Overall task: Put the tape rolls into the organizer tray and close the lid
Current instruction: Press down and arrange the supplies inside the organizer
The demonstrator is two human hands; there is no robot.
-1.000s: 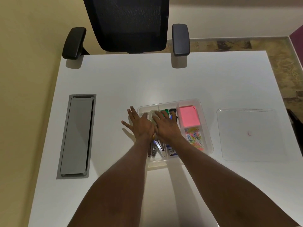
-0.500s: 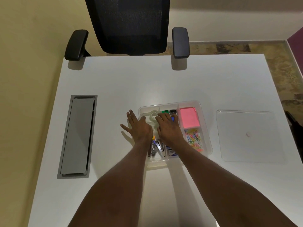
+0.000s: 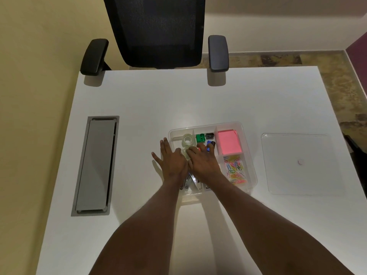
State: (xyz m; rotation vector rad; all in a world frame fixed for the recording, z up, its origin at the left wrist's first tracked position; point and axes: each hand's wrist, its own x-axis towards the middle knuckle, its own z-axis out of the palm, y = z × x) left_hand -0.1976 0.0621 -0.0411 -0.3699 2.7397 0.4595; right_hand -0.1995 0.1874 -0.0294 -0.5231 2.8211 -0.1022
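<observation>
Left to right: a grey cable hatch set in the white table; your left hand, fingers spread flat at the organizer tray edge; clear tape rolls in its far-left compartment; your right hand, fingers loosely extended, gripping nothing visible; the lid lying apart.
</observation>
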